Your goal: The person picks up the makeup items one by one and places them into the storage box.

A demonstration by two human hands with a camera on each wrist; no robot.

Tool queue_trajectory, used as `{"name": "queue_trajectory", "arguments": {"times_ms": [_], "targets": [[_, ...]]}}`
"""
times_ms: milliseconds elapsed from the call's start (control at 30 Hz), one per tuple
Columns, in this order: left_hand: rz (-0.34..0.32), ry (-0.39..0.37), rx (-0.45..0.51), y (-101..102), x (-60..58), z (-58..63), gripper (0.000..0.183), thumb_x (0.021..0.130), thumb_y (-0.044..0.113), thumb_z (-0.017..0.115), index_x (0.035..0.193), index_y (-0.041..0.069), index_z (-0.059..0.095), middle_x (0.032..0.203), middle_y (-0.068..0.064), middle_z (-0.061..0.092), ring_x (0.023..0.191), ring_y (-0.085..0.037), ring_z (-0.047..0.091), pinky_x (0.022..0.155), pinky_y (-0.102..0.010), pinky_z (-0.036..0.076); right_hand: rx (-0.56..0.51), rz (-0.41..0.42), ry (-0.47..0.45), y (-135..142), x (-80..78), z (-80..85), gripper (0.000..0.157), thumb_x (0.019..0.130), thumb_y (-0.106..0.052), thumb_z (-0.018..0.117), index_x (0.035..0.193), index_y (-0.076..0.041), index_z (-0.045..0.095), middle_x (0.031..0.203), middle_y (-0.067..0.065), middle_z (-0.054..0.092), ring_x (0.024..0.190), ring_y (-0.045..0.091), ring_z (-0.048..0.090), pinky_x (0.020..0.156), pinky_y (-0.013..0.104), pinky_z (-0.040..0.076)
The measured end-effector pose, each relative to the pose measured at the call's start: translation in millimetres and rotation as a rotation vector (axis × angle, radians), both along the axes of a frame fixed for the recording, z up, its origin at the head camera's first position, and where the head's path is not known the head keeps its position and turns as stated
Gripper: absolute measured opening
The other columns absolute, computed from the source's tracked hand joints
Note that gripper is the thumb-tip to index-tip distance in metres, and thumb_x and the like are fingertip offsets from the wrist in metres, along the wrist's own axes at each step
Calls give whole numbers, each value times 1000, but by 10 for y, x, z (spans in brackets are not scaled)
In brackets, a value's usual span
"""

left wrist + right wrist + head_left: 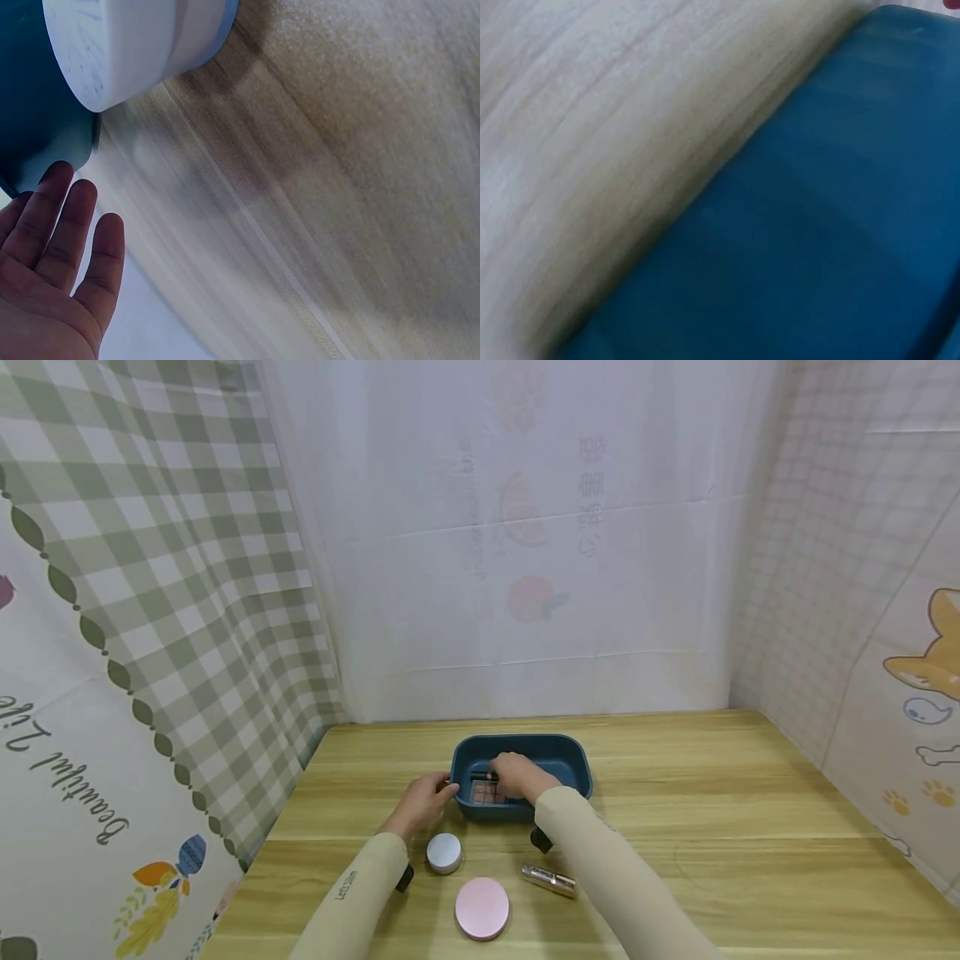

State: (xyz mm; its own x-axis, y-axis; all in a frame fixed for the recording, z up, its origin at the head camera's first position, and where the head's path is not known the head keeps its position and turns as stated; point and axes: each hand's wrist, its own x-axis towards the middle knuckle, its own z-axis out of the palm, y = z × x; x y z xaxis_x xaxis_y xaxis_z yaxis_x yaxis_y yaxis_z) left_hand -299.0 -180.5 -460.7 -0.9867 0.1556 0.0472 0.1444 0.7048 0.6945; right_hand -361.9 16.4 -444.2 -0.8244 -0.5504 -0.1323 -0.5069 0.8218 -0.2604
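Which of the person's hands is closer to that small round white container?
The left. The left hand is just beyond the white container, slightly to its left; the right hand is farther off, reaching into the blue bin.

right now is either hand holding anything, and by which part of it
Cannot be told for certain: the right hand is at the right end of a dark stick in the blue bin. The left hand, fingers extended, shows no clear grip.

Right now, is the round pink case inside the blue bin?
No, the pink case lies on the wooden table, outside the blue bin.
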Motion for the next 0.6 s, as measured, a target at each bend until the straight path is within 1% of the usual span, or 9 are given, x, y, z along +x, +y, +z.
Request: {"name": "queue_trajectory", "arguments": {"times_ms": [133,233,333,467,600], "targets": [[5,-3,-7,7,17,18,34,102,19,57,127,-4,62,110,-13,68,103,-29,63,92,-48,50,-11,-6,5,49,13,48,38,95,-6,66,132,-1,62,132,16,60,125,33,53,104,44,43],[4,-3,-12,10,16,20,34,102,18,56,128,-5,61,110,-14,68,102,-29,63,91,-48,50,-20,-10,6,88,30,76,38,96,-5,62,134,-2,61,134,15,59,127,33,52,105,45,43],[6,-15,-10,9,15,16,35,103,18,56,129,-5,60,111,-14,68,103,-28,62,91,-48,50,-24,-9,23,127,52,102,36,96,-6,60,132,-4,63,132,14,61,125,33,54,103,46,44],[7,-23,-6,7,16,20,36,103,18,55,130,-6,59,114,-15,67,105,-29,62,92,-48,50,-10,-6,45,204,85,139,35,98,-14,62,132,-6,64,130,12,63,123,32,55,101,46,46],[1,-9,-10,10,17,20,36,103,17,56,130,-7,59,113,-16,67,104,-30,62,92,-49,50,-14,-19,63,313,141,188,37,98,-20,64,133,-5,62,130,13,61,122,33,55,100,47,46]]}}
